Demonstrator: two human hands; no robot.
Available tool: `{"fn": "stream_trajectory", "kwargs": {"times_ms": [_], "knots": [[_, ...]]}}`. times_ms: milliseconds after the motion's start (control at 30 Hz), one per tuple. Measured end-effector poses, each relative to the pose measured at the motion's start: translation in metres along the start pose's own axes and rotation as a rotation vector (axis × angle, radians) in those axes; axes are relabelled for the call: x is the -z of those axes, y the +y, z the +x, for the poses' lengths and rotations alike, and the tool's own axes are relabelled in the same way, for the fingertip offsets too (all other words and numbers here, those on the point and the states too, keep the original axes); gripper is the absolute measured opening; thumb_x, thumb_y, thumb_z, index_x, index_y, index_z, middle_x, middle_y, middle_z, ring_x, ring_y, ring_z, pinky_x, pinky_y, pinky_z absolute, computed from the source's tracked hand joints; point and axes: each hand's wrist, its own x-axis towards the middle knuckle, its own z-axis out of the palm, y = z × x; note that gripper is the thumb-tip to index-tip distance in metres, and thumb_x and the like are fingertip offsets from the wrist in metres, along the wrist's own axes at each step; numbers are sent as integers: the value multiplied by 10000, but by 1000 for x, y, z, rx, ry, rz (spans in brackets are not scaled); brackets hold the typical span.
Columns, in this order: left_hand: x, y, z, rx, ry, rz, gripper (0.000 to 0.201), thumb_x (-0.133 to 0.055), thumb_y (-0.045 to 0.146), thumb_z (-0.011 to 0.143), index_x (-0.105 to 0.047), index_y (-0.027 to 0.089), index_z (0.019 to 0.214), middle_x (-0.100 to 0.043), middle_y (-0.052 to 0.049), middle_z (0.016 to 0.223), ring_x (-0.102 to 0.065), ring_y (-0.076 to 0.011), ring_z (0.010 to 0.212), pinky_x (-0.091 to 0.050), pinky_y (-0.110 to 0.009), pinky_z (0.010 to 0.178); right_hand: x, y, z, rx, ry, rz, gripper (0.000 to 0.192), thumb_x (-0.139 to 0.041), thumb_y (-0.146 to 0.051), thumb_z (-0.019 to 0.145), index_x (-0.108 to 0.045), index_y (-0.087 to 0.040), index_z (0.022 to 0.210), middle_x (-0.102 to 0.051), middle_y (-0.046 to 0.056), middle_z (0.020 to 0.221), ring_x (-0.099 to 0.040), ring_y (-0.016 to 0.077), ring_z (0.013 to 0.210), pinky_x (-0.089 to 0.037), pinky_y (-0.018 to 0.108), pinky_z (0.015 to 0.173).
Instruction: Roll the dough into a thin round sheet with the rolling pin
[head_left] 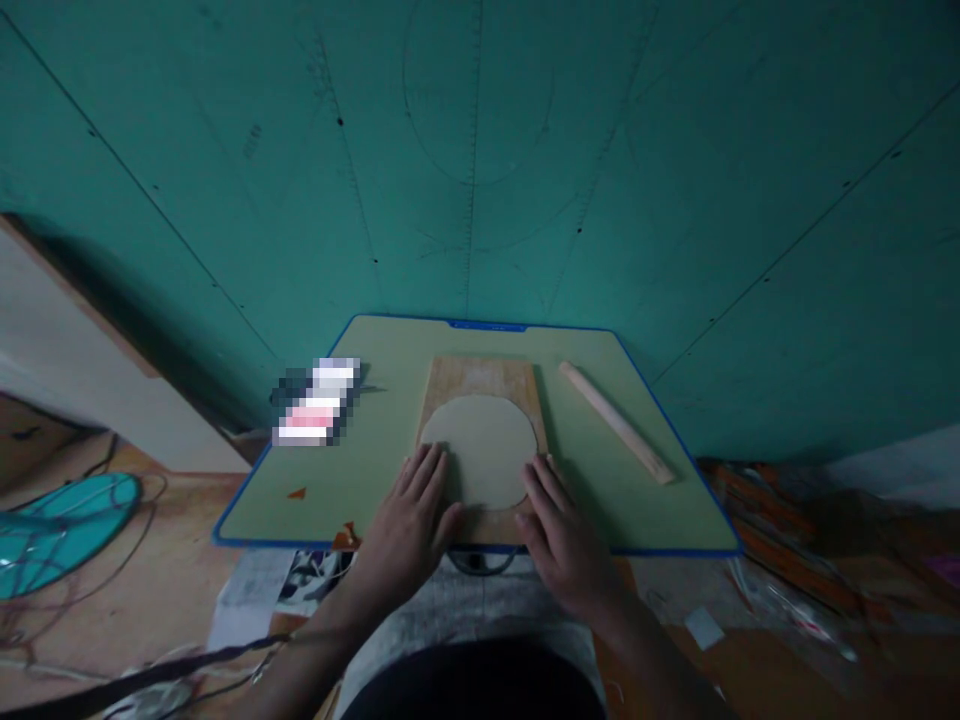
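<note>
A flat round of pale dough (480, 445) lies on a wooden board (484, 378), which sits on a green table with a blue edge (375, 440). My left hand (409, 530) rests flat at the dough's lower left edge, fingers spread and touching the board. At the dough's lower right edge, my right hand (562, 535) lies with its fingertips against the rim. Neither hand holds anything. A wooden rolling pin (615, 422) lies on the table to the right of the board, apart from both hands.
A blurred-out small pack (319, 400) lies on the table's left part. Behind the table stands a teal wall (480, 150). A teal fan (52, 530) with cables sits on the floor at the left. Papers and clutter (787, 540) cover the floor at the right.
</note>
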Motion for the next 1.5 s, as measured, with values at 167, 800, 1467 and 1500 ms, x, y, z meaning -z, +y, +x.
{"fn": "stream_trajectory", "kwargs": {"times_ms": [167, 800, 1467, 1500], "knots": [[14, 3, -14, -120, -21, 166, 610, -431, 365, 1029, -284, 111, 1564, -409, -200, 1564, -315, -324, 1486, -395, -549, 1158, 16, 0, -8, 99, -110, -252, 584, -435, -327, 1006, -354, -162, 1560, -426, 155, 1571, -340, 297, 1484, -366, 553, 1177], [67, -21, 10, 52, 140, 16, 406, -410, 443, 1030, -591, 193, 1294, -613, -142, 1355, -577, -306, 1269, -518, -515, 1038, 108, 112, 58, -366, -49, -832, 311, -461, -228, 969, -668, -94, 1158, -685, 202, 977, -649, 327, 887, -494, 439, 762], [20, -24, 71, -127, -127, 138, 434, -375, 451, 1045, -582, 137, 1261, -590, -180, 1389, -463, -331, 1396, -444, -524, 1116, 15, 10, 173, 61, -291, -201, 334, -402, -295, 1040, -642, -169, 1235, -614, 117, 1302, -552, 207, 1257, -412, 360, 1078], [20, -21, 68, -128, -122, 150, 424, -378, 455, 1043, -581, 146, 1251, -587, -178, 1393, -460, -328, 1399, -448, -522, 1112, 9, 8, 175, 26, -296, -258, 364, -371, -311, 1049, -628, -177, 1268, -594, 123, 1356, -526, 226, 1300, -393, 397, 1100]]}}
